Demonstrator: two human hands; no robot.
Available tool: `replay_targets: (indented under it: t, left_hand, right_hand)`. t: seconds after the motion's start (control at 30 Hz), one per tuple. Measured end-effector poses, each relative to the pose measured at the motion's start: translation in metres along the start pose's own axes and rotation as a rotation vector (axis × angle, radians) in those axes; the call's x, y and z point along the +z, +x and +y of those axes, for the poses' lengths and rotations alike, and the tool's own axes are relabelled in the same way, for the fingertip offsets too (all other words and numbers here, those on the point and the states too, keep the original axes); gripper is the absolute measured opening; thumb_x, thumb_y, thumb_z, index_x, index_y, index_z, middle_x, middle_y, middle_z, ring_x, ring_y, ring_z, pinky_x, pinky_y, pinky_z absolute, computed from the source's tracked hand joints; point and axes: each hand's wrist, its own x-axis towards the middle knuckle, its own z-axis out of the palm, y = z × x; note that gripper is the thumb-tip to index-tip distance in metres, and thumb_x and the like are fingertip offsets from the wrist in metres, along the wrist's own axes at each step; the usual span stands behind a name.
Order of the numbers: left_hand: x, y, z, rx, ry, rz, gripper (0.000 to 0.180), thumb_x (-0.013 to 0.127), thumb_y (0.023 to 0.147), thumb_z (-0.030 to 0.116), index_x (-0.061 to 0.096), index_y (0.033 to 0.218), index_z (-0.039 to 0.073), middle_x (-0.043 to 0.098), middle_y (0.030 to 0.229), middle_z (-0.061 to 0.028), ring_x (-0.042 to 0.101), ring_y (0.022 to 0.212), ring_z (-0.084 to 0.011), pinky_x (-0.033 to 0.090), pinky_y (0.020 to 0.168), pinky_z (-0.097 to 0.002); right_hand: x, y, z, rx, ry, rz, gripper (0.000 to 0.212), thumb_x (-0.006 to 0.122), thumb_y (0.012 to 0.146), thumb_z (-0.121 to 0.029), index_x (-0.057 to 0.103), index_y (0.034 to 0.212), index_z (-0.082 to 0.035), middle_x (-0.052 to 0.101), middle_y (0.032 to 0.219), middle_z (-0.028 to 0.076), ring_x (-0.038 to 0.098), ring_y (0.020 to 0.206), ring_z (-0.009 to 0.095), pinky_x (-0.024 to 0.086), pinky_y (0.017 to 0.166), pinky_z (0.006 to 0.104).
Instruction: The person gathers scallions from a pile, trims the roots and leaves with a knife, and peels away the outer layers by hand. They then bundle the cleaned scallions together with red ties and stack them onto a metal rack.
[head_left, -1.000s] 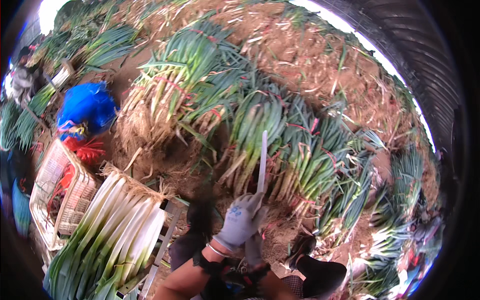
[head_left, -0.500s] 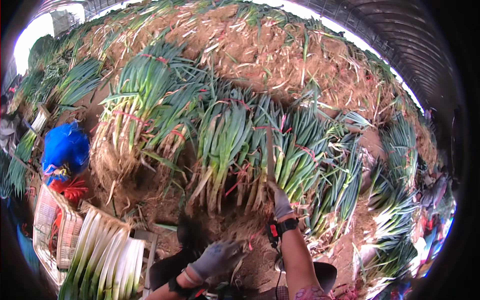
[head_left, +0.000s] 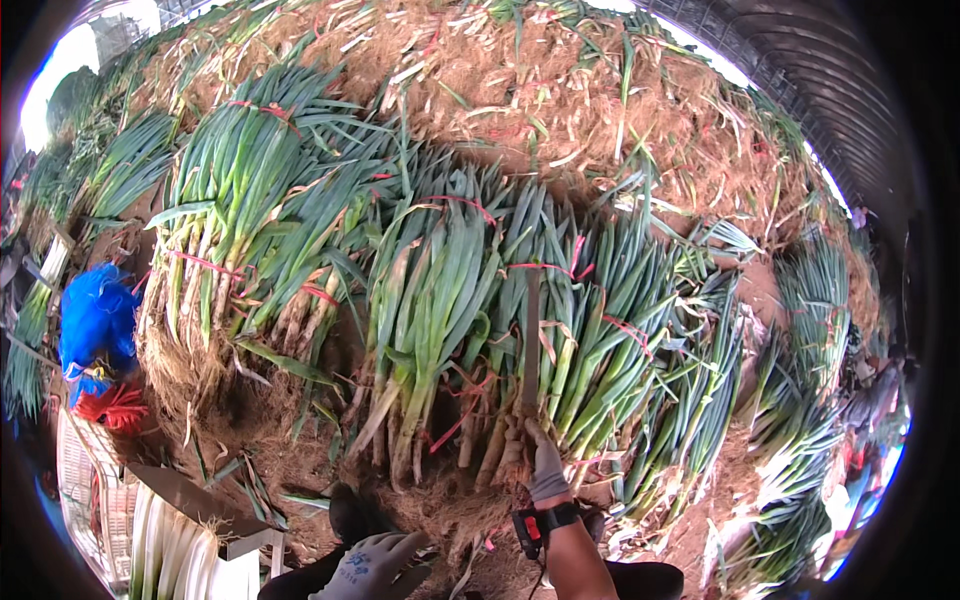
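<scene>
My right hand, in a pale glove, is closed around the lower end of a long knife. The narrow, dull blade points away from me, across the green leaves of the leeks. Just left of it stands a leek bunch tied with red string, its pale stalks and roots toward me. Right of the blade leans another tied leek bunch. My left hand, also gloved, hangs low near my knee with its fingers loosely apart and nothing in it.
A large rooty leek bunch stands at left. Near it are a blue net bundle, red strings and a pale plastic crate. Trimmed white leeks lie at lower left. Behind, a brown heap of roots and scraps rises.
My view has shifted, so the bunches sit lower in it. My left hand has drawn back toward my body, to the lower left. The right hand still grips the knife.
</scene>
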Motion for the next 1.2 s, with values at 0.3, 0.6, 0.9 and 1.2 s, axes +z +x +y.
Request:
replay_targets:
  t: [0.3, 0.6, 0.9, 1.2]
  left_hand:
    - [0.007, 0.012, -0.002, 0.034, -0.018, -0.005, 0.038, 0.062, 0.083, 0.014, 0.053, 0.117, 0.001, 0.06, 0.1, -0.0195, 0.057, 0.092, -0.0368, 0.046, 0.08, -0.0417]
    - [0.001, 0.006, -0.009, 0.065, 0.027, 0.001, 0.044, 0.065, 0.079, 0.014, 0.052, 0.12, 0.002, 0.059, 0.101, -0.0189, 0.056, 0.094, -0.0364, 0.046, 0.081, -0.0415]
    - [-0.012, 0.019, -0.015, -0.034, -0.009, 0.033, 0.046, 0.067, 0.078, 0.013, 0.053, 0.12, 0.001, 0.06, 0.103, -0.0185, 0.057, 0.093, -0.0363, 0.047, 0.081, -0.0408]
    - [-0.018, 0.044, -0.021, -0.097, -0.057, -0.09, 0.05, 0.065, 0.079, 0.013, 0.049, 0.125, 0.0, 0.058, 0.108, -0.0212, 0.055, 0.099, -0.0378, 0.046, 0.085, -0.0417]
  right_hand:
    - [0.057, 0.128, -0.114, -0.298, -0.628, 0.351, 0.02, 0.055, 0.089, -0.025, 0.057, 0.076, -0.009, 0.054, 0.056, 0.001, 0.052, 0.045, 0.013, 0.039, 0.041, 0.0266]
    - [0.086, -0.057, 0.005, -0.323, -0.78, 0.35, 0.028, 0.05, 0.092, -0.015, 0.056, 0.118, -0.005, 0.059, 0.108, 0.01, 0.062, 0.07, 0.015, 0.051, 0.067, 0.0231]
    - [0.164, 0.163, -0.068, 0.014, -0.122, -0.083, 0.027, 0.052, 0.095, -0.027, 0.056, 0.098, 0.0, 0.063, 0.081, 0.009, 0.055, 0.054, 0.014, 0.047, 0.047, 0.0278]
    - [0.157, 0.26, -0.077, -0.087, -0.417, 0.083, 0.019, 0.062, 0.088, -0.019, 0.055, 0.083, -0.002, 0.056, 0.064, 0.007, 0.055, 0.052, 0.019, 0.044, 0.043, 0.0315]
